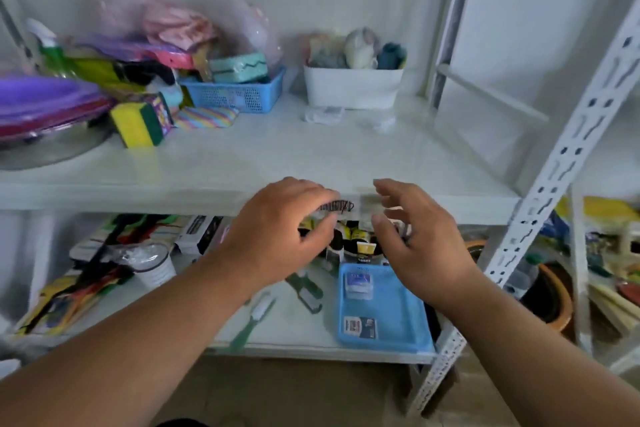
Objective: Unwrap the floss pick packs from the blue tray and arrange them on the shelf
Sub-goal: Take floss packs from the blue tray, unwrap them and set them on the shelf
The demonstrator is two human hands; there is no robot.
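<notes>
A clear-wrapped floss pick pack [341,207] is pinched by the left hand [277,236], raised before the shelf [242,156] edge for peeling; whether the spread-fingered right hand [412,239] grips its wrapper cannot be told. Two packs are left in the blue tray [401,308] below

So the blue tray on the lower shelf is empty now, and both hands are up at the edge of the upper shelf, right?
Not empty: the head view shows the blue tray holding two packs. The rest stands: left hand and right hand are at the upper shelf edge.
</notes>
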